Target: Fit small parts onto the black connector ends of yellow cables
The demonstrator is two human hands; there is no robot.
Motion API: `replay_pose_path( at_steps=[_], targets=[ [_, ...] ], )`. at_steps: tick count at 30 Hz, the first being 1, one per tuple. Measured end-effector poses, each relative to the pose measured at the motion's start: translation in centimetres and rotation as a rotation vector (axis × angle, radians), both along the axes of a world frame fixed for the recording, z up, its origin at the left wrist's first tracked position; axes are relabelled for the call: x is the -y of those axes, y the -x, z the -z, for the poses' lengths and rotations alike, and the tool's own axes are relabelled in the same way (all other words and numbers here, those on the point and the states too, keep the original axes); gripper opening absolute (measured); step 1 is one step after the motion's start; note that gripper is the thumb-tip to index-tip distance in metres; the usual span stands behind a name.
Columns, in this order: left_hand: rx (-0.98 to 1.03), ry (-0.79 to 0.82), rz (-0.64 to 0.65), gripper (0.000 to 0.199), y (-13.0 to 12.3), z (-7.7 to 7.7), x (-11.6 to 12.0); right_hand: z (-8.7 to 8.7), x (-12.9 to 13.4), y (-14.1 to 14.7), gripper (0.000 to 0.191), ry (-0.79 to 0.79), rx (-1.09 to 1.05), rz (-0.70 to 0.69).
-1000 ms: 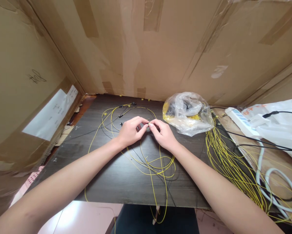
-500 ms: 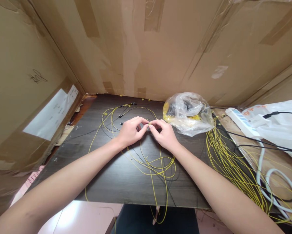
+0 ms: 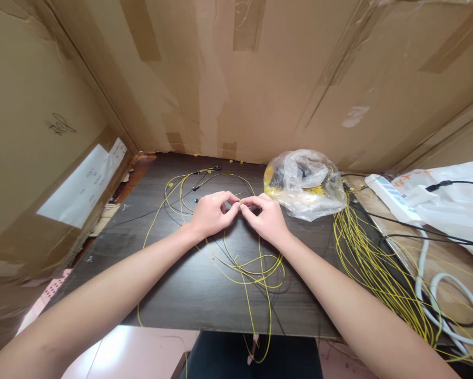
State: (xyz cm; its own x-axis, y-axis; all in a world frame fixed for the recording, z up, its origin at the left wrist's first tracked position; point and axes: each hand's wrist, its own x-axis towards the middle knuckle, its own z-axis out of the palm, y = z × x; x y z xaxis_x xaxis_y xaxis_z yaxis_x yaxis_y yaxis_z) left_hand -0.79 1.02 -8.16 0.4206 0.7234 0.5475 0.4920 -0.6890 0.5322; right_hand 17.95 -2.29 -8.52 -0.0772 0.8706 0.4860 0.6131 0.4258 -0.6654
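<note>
Pinching away at the middle of the table [image 3: 173, 300], and it's fingertip work! Left hand [image 3: 214, 213] and right hand [image 3: 266, 216] meet head-on, thumb and forefinger of each clamped on a tiny yellow piece [image 3: 241, 202] held above the dark wood. It's mostly covered, just a yellowish speck, so which way its long axis runs, I can't tell. Whether it joins the yellow wire [image 3: 260, 272] below, I can't tell either.

And what a wire: thin, bright, glossy, sprawling in loose loops under and around both hands. No single long axis here; it curves all over, though two strands run down toward the person, dropping over the near edge in a narrow loop. Up at the far side, black tips: one plug [image 3: 217, 168] points right, another [image 3: 195, 188] angles down to the left. Right of the hands sits a crumpled clear bag [image 3: 315, 204].
</note>
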Motion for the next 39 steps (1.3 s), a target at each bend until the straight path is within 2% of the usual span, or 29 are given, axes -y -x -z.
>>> replay_pose_path(
  at_steps=[12,25,31,39],
  targets=[
    [0.022,0.027,0.033,0.01,0.07,-0.03,-0.22,-0.17,0.03,0.1,0.014,0.011,-0.001,0.007],
    [0.041,-0.002,0.091,0.012,0.19,-0.21,-0.15,-0.23,-0.09,-0.06,0.018,0.057,-0.002,-0.063],
    [0.044,-0.011,0.132,0.013,0.2,-0.13,-0.2,-0.22,-0.15,-0.15,0.039,0.073,0.012,-0.123],
    [0.036,-0.005,0.145,0.014,0.29,-0.06,-0.31,-0.14,-0.31,-0.14,0.04,0.078,0.016,-0.145]
  ],
)
